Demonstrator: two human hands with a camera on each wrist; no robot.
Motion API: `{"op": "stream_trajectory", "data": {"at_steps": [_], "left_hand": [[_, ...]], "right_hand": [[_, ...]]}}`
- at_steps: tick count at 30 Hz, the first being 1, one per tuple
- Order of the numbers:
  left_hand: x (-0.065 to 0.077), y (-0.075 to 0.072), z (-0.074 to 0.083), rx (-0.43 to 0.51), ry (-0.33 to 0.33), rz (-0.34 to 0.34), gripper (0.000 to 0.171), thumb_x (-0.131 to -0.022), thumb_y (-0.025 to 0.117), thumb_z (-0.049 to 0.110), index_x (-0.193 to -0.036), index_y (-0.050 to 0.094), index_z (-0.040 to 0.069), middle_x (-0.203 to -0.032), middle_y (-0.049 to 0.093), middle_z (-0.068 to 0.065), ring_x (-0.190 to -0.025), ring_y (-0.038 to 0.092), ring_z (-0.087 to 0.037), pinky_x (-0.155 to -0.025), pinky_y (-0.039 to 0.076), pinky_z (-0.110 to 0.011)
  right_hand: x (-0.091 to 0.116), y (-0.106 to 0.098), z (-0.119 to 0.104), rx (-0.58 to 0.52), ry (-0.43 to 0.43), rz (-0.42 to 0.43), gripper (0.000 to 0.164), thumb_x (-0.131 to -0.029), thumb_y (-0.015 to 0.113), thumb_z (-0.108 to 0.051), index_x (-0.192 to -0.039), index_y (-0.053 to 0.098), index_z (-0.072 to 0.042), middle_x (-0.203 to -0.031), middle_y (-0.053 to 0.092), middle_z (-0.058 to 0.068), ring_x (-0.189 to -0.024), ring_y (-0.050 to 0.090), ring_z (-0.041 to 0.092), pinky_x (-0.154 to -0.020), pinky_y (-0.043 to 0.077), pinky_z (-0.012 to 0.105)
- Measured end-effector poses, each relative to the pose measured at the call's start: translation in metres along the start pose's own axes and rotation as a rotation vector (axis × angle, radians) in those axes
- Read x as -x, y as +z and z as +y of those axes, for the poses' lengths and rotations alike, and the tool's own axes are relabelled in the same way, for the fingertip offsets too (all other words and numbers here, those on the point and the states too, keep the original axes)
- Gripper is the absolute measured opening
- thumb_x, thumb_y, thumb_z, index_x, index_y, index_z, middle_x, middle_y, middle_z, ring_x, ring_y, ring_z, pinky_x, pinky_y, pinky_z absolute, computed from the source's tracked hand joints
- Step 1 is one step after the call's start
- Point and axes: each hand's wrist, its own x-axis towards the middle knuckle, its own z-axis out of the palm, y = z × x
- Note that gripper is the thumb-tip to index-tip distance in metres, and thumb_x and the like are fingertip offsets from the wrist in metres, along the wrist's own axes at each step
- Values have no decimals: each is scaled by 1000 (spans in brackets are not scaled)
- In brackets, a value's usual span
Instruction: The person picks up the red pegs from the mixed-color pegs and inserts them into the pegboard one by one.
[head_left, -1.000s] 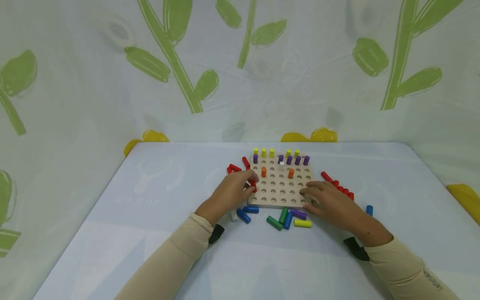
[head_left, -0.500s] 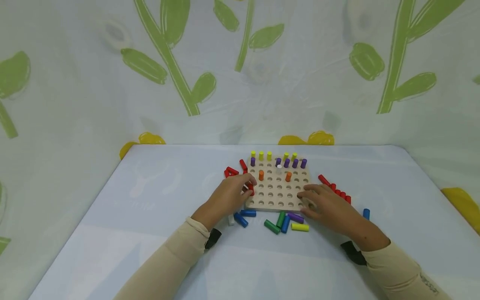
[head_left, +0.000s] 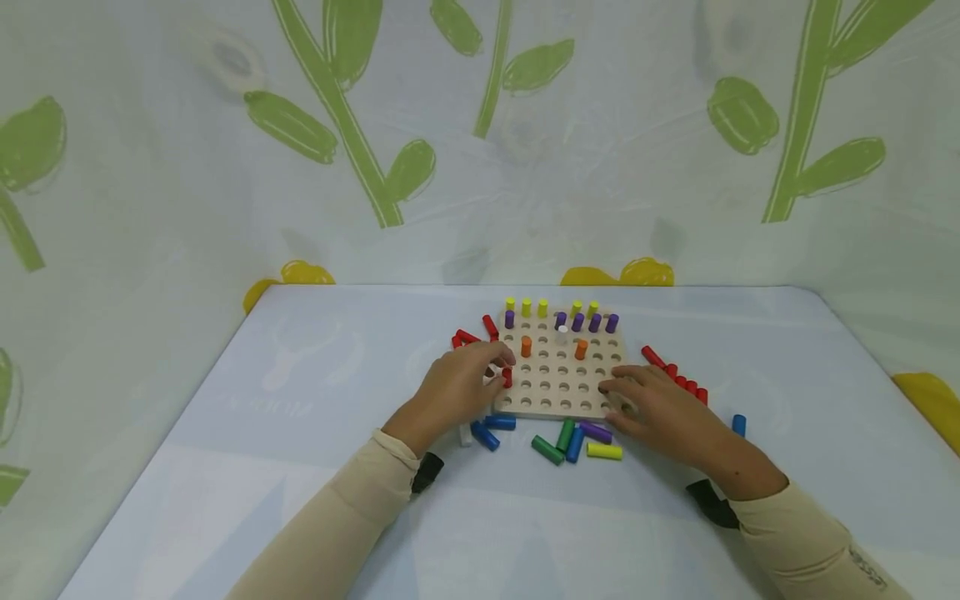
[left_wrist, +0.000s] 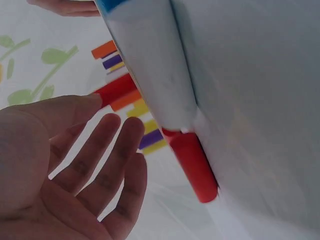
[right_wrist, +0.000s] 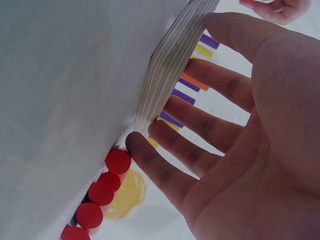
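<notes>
A square wooden pegboard [head_left: 555, 412] carries upright yellow, purple, orange and white pegs, mostly in its far rows. My left hand [head_left: 453, 383] is at the board's left edge, pinching a red peg [head_left: 507, 377] that stands upright over the left column. In the left wrist view the thumb lies against that red peg [left_wrist: 117, 89], while the other fingers spread loosely and the index finger is partly hidden. My right hand [head_left: 663, 412] rests along the board's right side with relaxed, spread fingers. Its thumb touches the near corner in the right wrist view, and it holds no peg.
Loose red pegs [head_left: 468, 336] lie left of the board, and a row of red pegs [head_left: 681, 381] lies to its right. Blue [head_left: 485, 436], green [head_left: 548, 450], purple and yellow pegs [head_left: 604, 451] lie in front. One blue peg [head_left: 739, 425] is beyond my right hand.
The red peg in my left hand has gone from tilted to upright and sits lower at the board's left column. My right hand has stayed at the board's right side.
</notes>
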Motion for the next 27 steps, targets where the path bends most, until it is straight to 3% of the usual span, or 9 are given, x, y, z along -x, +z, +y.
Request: {"op": "stream_trajectory", "data": {"at_steps": [6,13,20,27], "left_hand": [[-3,-10,-12,-38,-60,51,27,-93,72,21,-119,67,19,-106,69,1,-92,64,-16,-74,55,-30],[-6,-20,-26,-42,-162,34,28,-93,72,24,-120,67,19,-101,65,-1,-85,59,-16,-68,52,-29],[-5,-28,-33,-86,-246,-28,29,-91,73,29,-116,67,16,-102,65,-3,-86,60,-18,-68,54,-29],[-5,-29,-42,-116,-331,-123,37,-87,77,40,-114,63,18,-92,63,-3,-82,59,-19,-62,49,-28]], "right_hand": [[0,1,1,5,-4,5,48,-89,75,-33,-132,64,-13,-141,55,18,-133,48,40,-97,52,55],[1,0,1,-26,0,-3,49,-90,74,-33,-133,63,-13,-141,54,18,-133,47,41,-98,51,57],[0,0,1,-26,3,-1,49,-90,74,-33,-133,64,-13,-141,54,18,-133,47,41,-97,51,57],[1,1,1,-25,6,1,48,-90,74,-33,-132,64,-13,-140,55,18,-132,48,41,-97,52,56]]}}
